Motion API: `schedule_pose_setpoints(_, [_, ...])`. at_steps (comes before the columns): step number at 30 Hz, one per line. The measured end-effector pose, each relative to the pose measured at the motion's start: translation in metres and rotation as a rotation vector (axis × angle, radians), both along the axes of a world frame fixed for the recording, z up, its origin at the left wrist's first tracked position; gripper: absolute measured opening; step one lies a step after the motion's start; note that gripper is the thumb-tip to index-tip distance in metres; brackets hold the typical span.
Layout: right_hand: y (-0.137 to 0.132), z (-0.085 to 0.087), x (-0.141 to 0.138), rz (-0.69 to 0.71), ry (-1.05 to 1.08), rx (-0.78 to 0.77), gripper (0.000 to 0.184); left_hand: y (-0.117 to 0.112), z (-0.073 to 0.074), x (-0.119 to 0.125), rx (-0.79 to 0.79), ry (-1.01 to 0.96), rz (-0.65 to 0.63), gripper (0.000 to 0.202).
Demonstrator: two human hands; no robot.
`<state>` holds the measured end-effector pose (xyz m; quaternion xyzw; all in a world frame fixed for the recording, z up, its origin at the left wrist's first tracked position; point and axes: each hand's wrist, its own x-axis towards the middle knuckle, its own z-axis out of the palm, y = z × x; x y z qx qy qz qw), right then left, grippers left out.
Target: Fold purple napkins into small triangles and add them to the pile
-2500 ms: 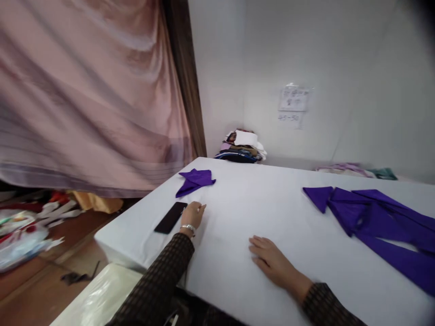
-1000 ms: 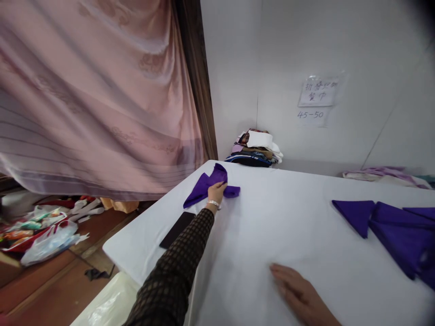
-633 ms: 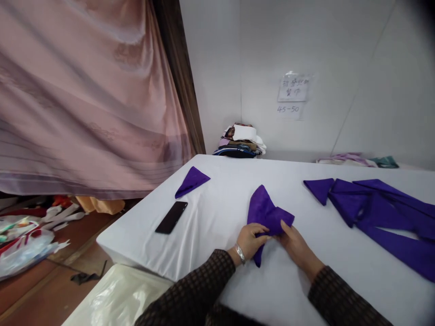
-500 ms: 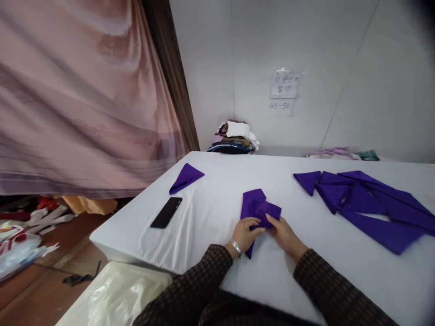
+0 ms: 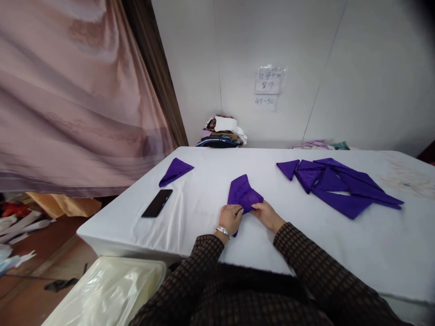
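Note:
A partly folded purple cloth napkin (image 5: 243,192) lies on the white-covered table (image 5: 210,181) in front of me. My left hand (image 5: 231,218) grips its near edge, fingers closed, and a tip of cloth pokes out below that hand. At the napkin's right corner, my right hand (image 5: 267,214) pinches the fabric between thumb and fingers. One folded purple napkin triangle (image 5: 176,171) rests by itself at the far left. Over to the right lie several more purple napkins (image 5: 340,185), folded and partly overlapping.
A black phone (image 5: 157,203) lies near the table's left side. Behind the table's far edge sits a stack of folded clothes (image 5: 222,132), below a paper sign (image 5: 268,81) on the wall. A plastic-covered cream container (image 5: 112,290) stands at lower left, beside a pink curtain (image 5: 68,99).
The napkin's folded flap looks flatter and broader between my hands. My right hand has shifted to its lower right corner. The whole view has turned slightly right, showing more of the table.

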<state>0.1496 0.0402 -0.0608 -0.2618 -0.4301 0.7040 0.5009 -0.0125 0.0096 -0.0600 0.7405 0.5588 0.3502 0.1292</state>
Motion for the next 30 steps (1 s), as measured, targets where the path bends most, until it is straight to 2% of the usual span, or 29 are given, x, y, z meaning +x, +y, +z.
schedule_pose_setpoints(3, [-0.0031,0.0018,-0.0008,0.017,0.002,0.017,0.030,0.0009,-0.0001,-0.0012,0.008,-0.026,0.010,0.019])
schedule_pose_setpoints(8, [-0.0061,-0.0003,-0.0006,0.048,-0.003,0.018,0.034,0.0025,-0.0021,-0.0053,0.035,-0.175,0.013,0.015])
schedule_pose_setpoints(12, [-0.0080,0.0016,0.0011,0.035,-0.034,-0.008,0.037,0.0018,-0.0015,-0.0069,0.047,-0.197,0.017,0.009])
schedule_pose_setpoints(17, [-0.0054,0.0037,0.0048,0.098,0.042,-0.045,0.036,-0.0002,0.0015,-0.0076,0.094,-0.262,0.034,0.007])
schedule_pose_setpoints(23, [-0.0025,0.0007,0.0069,0.110,0.070,-0.053,0.023,-0.0024,0.0038,-0.0076,0.019,-0.410,0.152,0.015])
schedule_pose_setpoints(30, [-0.0055,0.0027,0.0048,0.078,0.042,-0.010,0.025,-0.0029,0.0042,-0.0072,-0.025,-0.447,0.159,0.020])
